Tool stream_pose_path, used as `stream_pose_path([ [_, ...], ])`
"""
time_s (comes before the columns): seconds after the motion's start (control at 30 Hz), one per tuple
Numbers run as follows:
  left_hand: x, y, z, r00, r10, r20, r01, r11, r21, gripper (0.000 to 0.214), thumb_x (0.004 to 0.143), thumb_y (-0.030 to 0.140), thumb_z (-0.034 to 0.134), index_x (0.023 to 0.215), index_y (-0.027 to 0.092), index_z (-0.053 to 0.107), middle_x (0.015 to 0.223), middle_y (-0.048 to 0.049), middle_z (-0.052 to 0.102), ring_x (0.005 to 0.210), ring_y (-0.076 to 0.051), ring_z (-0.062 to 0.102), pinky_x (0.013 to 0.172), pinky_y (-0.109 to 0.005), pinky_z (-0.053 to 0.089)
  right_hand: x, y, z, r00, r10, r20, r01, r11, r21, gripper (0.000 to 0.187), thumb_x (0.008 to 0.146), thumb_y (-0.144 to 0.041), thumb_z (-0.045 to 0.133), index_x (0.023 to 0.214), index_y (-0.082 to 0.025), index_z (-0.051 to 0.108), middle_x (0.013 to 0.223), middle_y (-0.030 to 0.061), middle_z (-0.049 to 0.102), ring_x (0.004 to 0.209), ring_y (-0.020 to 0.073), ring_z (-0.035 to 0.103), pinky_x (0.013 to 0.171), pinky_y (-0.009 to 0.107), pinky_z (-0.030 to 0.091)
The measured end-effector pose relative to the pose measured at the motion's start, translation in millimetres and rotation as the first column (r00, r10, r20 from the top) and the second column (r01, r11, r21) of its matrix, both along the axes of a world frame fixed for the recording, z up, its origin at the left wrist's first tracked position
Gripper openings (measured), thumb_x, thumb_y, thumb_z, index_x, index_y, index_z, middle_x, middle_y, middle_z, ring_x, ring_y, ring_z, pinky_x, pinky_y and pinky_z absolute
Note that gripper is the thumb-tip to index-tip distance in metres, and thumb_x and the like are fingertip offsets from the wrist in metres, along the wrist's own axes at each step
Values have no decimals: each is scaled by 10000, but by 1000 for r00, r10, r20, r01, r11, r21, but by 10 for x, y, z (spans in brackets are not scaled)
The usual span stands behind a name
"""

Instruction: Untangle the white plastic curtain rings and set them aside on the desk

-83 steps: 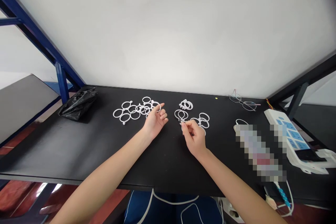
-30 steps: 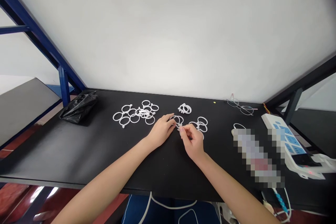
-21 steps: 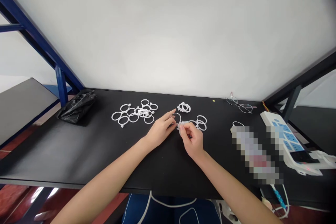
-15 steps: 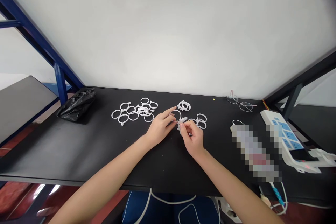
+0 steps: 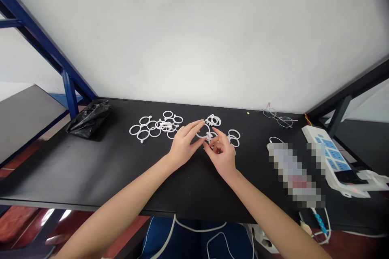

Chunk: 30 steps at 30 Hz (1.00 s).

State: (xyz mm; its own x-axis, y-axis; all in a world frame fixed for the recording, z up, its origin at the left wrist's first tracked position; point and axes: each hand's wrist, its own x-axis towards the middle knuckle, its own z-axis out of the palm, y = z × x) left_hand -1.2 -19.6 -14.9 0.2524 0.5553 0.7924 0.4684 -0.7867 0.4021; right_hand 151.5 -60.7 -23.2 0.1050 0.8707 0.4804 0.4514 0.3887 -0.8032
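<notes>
My left hand (image 5: 184, 144) and my right hand (image 5: 221, 155) meet over the middle of the black table (image 5: 91, 170). Together they pinch a white plastic ring (image 5: 203, 130) between their fingertips, the left at its left edge, the right at its lower right. A loose spread of several white rings (image 5: 156, 125) lies to the left of my left hand. A small stack of rings (image 5: 214, 120) sits just behind the held ring. More rings (image 5: 234, 137) lie to the right of my right hand.
A crumpled black plastic bag (image 5: 89, 118) lies at the table's back left. A pair of glasses (image 5: 278, 118) rests by the wall at the back right. A white and blue power strip (image 5: 332, 160) and a blurred-out object (image 5: 293, 176) occupy the right side. Cables (image 5: 194, 230) hang below the front edge.
My left hand came over from the ring spread on the left to join my right hand. Both hands now hold one ring, lifted slightly toward the small stack.
</notes>
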Motion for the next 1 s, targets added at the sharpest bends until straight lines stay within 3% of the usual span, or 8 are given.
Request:
stream_pose_path([
  [0.3,-2,10,-5,1000,29,6,-29,999,-20,345,889,269,613,1224,213,551,1085,-92,669,771,-147,643,763,-323,546,14,-24,-2,999,38,-21,-36,997,62,275,858,-223,613,1127,-213,557,677,-55,572,424,62,453,485,235,440],
  [0.5,-6,28,-27,998,57,-17,-57,998,-18,289,889,308,612,1156,202,581,1030,-91,682,865,-182,663,766,-322,539,35,-19,-18,1000,23,0,-23,994,107,128,890,-231,584,1013,-211,610,756,-7,621,461,75,488,473,242,435],
  [0.73,-3,20,-19,1000,30,-2,-30,1000,3,301,867,317,646,1122,173,576,960,-76,686,737,-147,631,714,-297,534,41,-4,7,1000,7,-27,-3,989,150,105,891,-213,591,980,-205,647,842,20,623,493,74,525,466,244,444],
  [1.0,-13,39,-8,1000,20,14,-19,1000,-14,324,831,379,681,1073,190,579,894,-57,692,790,-162,647,734,-303,533,51,-2,16,996,56,-65,-46,989,143,135,912,-234,572,987,-216,682,914,57,643,588,119,623,529,281,553],
])
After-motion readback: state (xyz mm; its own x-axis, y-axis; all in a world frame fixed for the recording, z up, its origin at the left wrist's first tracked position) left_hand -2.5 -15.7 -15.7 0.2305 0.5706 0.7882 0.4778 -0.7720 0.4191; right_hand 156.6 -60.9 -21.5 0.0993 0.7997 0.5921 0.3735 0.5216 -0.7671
